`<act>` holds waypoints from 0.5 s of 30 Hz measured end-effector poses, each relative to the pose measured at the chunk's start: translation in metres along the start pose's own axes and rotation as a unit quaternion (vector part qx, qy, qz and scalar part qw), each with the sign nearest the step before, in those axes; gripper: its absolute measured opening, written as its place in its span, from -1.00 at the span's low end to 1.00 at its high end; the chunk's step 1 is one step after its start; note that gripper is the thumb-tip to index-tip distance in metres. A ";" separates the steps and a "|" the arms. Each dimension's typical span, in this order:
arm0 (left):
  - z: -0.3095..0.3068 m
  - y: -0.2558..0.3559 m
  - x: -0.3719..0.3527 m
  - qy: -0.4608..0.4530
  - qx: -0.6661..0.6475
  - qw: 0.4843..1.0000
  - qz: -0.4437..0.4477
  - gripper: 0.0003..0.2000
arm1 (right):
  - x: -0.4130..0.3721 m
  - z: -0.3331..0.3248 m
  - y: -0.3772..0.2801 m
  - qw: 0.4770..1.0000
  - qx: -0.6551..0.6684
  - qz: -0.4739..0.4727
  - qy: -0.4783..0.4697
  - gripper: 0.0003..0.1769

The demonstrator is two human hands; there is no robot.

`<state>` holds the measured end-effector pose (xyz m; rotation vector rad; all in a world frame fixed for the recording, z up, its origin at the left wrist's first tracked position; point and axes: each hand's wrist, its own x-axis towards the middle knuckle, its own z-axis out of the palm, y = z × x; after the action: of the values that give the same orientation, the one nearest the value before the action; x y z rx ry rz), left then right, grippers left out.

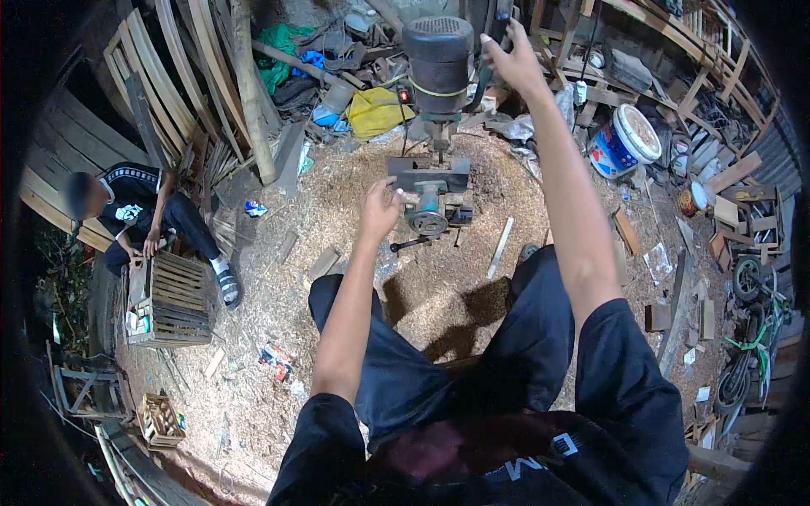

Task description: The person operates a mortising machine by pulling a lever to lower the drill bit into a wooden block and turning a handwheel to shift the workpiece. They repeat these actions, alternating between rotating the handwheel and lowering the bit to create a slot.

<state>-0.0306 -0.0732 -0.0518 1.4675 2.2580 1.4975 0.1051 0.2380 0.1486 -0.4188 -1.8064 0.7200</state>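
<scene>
A bench drill-type machine with a dark upright motor (439, 63) stands before me, its bit pointing down over a dark metal fence (429, 174). Below the fence are a vise with a round handwheel (429, 223) and a black crank handle (411, 244). My left hand (381, 209) is at the left end of the fence, thumb and fingers apart. Raised beside the motor, my right hand (516, 61) has its fingers spread, right at a dark lever (502, 18).
A seated person (139, 207) at left rests hands on a slatted wooden crate (179, 299). Wood shavings cover the floor. A white-and-blue bucket (634, 135) stands right, beyond a pale wood strip (499, 248). Curved planks (152, 76) lean at the back left; a small bicycle (747, 358) is far right.
</scene>
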 end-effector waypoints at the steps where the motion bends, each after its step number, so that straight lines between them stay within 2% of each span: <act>1: 0.006 -0.009 -0.001 0.000 -0.005 1.000 -0.006 -0.68 | 0.004 0.001 0.001 1.000 0.016 -0.002 0.002 -0.45; 3: 0.018 -0.029 -0.006 0.009 -0.008 1.000 -0.021 -0.68 | -0.005 0.003 0.003 0.989 0.123 0.086 -0.015 -0.39; 5: 0.032 -0.057 -0.014 -0.015 0.027 0.998 -0.060 -0.68 | -0.037 0.013 0.030 0.975 0.140 0.162 -0.052 -0.52; 6: 0.040 -0.071 -0.020 -0.027 0.043 0.996 -0.080 -0.68 | -0.070 0.022 0.034 0.982 0.099 0.151 -0.057 -0.63; 7: 0.046 -0.085 -0.028 -0.047 0.066 0.991 -0.106 -0.69 | -0.101 0.029 0.065 0.965 0.064 0.203 -0.156 -0.60; 8: 0.052 -0.097 -0.037 -0.069 0.089 0.985 -0.132 -0.70 | -0.149 0.049 0.139 0.982 -0.028 0.071 -0.173 -0.67; 9: 0.059 -0.110 -0.046 -0.090 0.112 0.977 -0.157 -0.70 | -0.190 0.052 0.113 0.953 -0.114 0.161 -0.230 -0.64; 10: 0.068 -0.127 -0.056 -0.103 0.144 0.968 -0.175 -0.70 | -0.241 0.063 0.158 0.922 -0.075 0.179 -0.334 -0.63; 11: 0.077 -0.144 -0.067 -0.117 0.177 0.958 -0.193 -0.70 | -0.277 0.069 0.145 0.898 -0.160 0.192 -0.362 -0.62; 12: 0.083 -0.156 -0.074 -0.132 0.209 0.945 -0.213 -0.69 | -0.311 0.081 0.156 0.867 -0.187 0.191 -0.420 -0.61; 13: 0.085 -0.149 -0.075 -0.146 0.199 0.927 -0.282 -0.68 | -0.344 0.092 0.167 0.831 -0.213 0.192 -0.476 -0.56; 15: 0.102 -0.180 -0.096 -0.181 0.208 0.918 -0.285 -0.65 | -0.355 0.107 0.126 0.820 -0.210 0.268 -0.460 -0.56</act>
<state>-0.0469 -0.0861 -0.2790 0.9023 2.5267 0.5545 0.1188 0.0912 -0.2140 -1.0313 -2.8415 1.0083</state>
